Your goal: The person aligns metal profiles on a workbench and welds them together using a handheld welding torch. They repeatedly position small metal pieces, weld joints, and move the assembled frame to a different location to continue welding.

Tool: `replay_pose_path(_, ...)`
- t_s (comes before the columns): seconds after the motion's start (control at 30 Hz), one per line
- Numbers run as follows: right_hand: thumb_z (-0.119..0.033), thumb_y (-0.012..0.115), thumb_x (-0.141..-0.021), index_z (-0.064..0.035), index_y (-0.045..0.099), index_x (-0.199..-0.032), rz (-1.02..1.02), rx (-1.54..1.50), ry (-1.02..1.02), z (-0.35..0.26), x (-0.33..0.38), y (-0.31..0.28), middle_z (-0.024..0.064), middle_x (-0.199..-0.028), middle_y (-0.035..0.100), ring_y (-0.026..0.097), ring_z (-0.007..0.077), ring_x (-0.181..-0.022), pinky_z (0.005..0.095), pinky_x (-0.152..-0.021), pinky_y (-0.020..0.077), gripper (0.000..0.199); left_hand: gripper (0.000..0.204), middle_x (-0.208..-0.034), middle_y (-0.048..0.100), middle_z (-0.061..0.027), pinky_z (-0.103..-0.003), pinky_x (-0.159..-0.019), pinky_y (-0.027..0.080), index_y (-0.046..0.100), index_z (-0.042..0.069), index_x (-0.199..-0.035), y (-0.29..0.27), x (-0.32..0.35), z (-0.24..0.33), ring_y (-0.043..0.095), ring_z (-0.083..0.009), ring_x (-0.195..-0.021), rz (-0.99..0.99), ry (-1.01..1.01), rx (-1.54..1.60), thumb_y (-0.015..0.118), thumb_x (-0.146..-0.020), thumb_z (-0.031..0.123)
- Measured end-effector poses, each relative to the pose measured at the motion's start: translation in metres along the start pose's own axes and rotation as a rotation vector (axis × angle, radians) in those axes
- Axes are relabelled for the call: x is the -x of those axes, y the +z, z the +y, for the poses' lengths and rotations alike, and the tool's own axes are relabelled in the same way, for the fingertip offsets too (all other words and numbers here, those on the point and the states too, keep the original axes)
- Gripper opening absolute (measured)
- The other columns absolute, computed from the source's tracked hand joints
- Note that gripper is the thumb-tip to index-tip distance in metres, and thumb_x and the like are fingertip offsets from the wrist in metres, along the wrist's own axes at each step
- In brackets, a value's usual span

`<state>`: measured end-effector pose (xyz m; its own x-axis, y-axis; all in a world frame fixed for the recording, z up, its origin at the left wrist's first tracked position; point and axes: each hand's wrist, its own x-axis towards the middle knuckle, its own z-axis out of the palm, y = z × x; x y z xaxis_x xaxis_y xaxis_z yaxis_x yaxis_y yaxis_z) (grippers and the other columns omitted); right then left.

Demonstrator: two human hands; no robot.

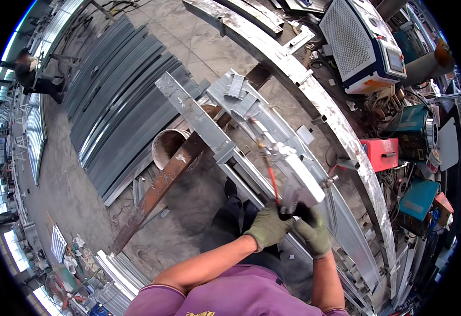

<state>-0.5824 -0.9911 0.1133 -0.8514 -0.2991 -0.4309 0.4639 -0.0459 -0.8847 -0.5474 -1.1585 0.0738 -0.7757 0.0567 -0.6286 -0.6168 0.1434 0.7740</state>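
My left hand [269,226], in an olive-green work glove, is closed around the dark lower end of a silver welding gun [301,181]. My right hand [314,231], gloved the same way, grips that end from the other side; the fingers of both are partly hidden. Ahead of the hands, the gun's narrow brass-coloured tip points away from me, and an orange-red hose [273,181] runs along its left side. Beneath it lie long galvanised metal profiles [254,176]. A small cut metal piece [236,86] rests on the far end of the work.
A rusty beam [159,187] crosses at left beside a dirty bucket [162,150]. Stacked grey profiles [117,113] cover the floor beyond. A long curved-looking beam [322,100], a white machine [349,45] and a red box [380,154] stand right. Another person [28,71] sits far left.
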Motion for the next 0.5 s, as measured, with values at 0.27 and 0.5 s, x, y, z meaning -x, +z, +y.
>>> replay_pose_path(0.27,-0.012,0.082,-0.097,-0.0026,0.071,-0.119,0.153,0.356,0.036,0.021,-0.017,0.022,0.0036,-0.092,0.071,0.066,0.0139,-0.077,0.0317,-0.069,0.0543,0.026,0.049,-0.133,0.067,-0.0229,-0.044,-0.107,0.051,0.063,0.004,-0.133,-0.029,0.008,0.027,0.068,-0.0388,-0.117,-0.082,0.111,-0.42,0.074,-0.089,0.022)
replay_pose_path(0.5,-0.011,0.082,-0.092,-0.0026,0.071,-0.111,0.321,0.357,-0.022,0.051,-0.02,0.02,0.0041,-0.091,0.068,0.065,0.0147,-0.081,0.0344,-0.072,0.0549,0.024,0.07,-0.146,0.056,-0.0283,-0.05,-0.118,0.044,0.051,-0.004,-0.146,-0.126,-0.041,-0.011,0.055,-0.0442,-0.137,0.793,0.44,-0.765,0.079,-0.086,0.019)
